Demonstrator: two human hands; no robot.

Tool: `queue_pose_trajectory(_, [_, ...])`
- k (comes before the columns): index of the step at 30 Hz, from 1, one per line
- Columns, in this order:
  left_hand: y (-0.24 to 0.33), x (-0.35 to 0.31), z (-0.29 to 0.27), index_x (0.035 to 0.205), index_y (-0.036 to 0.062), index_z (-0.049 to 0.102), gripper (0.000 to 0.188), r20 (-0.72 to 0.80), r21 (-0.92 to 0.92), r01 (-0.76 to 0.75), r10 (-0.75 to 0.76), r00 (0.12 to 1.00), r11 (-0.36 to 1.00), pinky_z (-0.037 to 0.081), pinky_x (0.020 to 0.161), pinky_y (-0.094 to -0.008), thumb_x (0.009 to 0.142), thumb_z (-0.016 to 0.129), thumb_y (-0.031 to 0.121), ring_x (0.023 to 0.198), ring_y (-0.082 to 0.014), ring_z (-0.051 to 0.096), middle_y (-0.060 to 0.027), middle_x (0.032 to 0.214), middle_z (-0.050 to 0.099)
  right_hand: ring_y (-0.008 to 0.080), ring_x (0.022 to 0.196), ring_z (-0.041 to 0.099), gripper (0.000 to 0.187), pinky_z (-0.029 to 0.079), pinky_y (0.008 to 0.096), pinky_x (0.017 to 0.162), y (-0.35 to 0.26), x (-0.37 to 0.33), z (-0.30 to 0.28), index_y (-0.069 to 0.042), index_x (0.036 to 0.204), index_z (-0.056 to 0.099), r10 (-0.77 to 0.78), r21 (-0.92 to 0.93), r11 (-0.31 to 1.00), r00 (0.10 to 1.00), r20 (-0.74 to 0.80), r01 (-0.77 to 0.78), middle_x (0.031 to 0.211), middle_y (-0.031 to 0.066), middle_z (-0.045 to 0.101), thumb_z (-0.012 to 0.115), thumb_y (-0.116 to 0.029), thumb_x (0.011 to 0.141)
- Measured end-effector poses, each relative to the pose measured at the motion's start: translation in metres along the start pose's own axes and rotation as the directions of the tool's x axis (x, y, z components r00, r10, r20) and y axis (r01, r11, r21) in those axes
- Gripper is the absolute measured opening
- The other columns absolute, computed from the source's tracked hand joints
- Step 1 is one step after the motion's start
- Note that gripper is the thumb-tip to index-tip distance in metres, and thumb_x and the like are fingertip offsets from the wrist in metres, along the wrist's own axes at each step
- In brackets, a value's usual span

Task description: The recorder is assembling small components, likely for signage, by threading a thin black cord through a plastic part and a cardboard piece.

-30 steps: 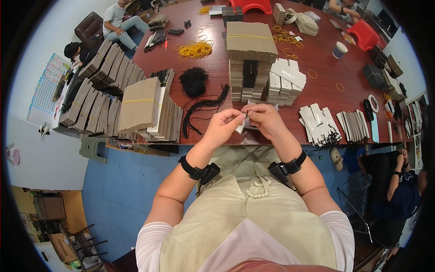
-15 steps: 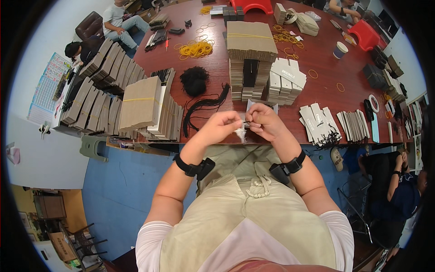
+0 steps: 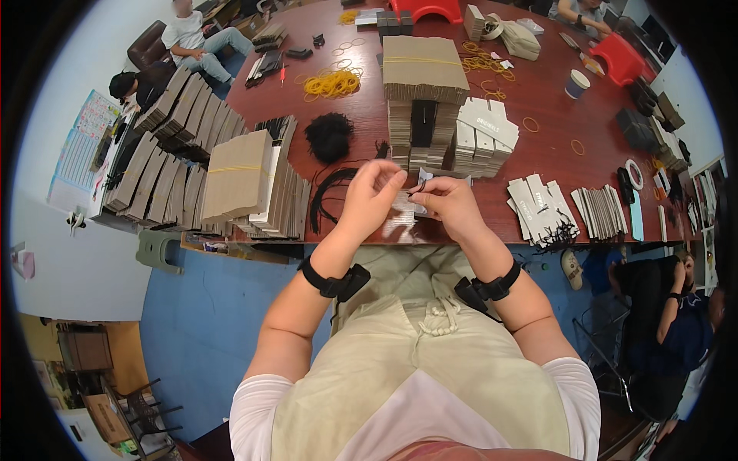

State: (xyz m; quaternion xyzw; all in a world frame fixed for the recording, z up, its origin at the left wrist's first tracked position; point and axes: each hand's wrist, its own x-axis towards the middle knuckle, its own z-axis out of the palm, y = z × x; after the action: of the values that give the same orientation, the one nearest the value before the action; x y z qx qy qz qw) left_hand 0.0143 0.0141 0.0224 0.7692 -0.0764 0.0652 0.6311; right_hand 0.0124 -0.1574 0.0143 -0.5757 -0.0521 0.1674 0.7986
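Observation:
Above the near table edge, my right hand [image 3: 450, 201] is closed in a pinch on a short black cord [image 3: 417, 187], which bends in a small loop at the fingertips. Just left of it, and a little higher, is my left hand [image 3: 373, 192], its fingers bent toward the thumb. Motion blurs those fingertips, so whether they hold anything does not show. Beneath the hands lies a shiny pale piece [image 3: 400, 219], partly covered. Beside my left hand, a bundle of black cords [image 3: 327, 196] lies on the table, with a black tangled clump [image 3: 330, 137] beyond it.
A tall banded stack of grey-brown cards [image 3: 425, 69] stands ahead, with white tags [image 3: 486, 127] beside it. More card stacks [image 3: 238, 177] fill the left. Tags with black strings [image 3: 542, 207] lie right. Yellow rubber bands [image 3: 332, 83] and a paper cup [image 3: 576, 84] are farther off. Other people sit around.
My left hand has moved up and slightly left, away from my right hand, partly covering the black cord bundle. The right hand keeps its pinch, and the cord now shows as a loop.

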Motion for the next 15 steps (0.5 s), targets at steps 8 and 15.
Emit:
queue_pose_trajectory(8, [0.0, -0.015, 0.004, 0.092, 0.0, 0.061, 0.012, 0.136, 0.01, 0.097, -0.097, 0.986, 0.995, 0.041, 0.064, -0.0206, 0.087, 0.061, 0.011, 0.073, -0.0062, 0.053, -0.0005, 0.082, 0.061, 0.0036, 0.051, 0.043, 0.005, 0.031, 0.0189, 0.044, 0.006, 0.003, -0.004, 0.0, 0.079, 0.065, -0.045, -0.047, 0.998, 0.997, -0.065, 0.042, 0.062, -0.0012, 0.055, 0.068, -0.003, 0.077])
queue_pose_trajectory(15, [0.002, -0.014, 0.01, 0.085, 0.0008, 0.057, 0.007, 0.076, 0.457, -0.514, 0.544, 0.836, 0.726, 0.043, 0.07, -0.0346, 0.079, 0.06, 0.001, 0.077, -0.0281, 0.053, -0.0116, 0.08, 0.056, 0.0071, 0.054, 0.048, 0.009, 0.034, 0.0188, 0.046, 0.001, 0.008, -0.009, -0.003, 0.081, 0.058, 0.115, 0.273, 0.954, 0.992, 0.043, -0.122, 0.067, 0.0016, 0.055, 0.066, -0.007, 0.08])
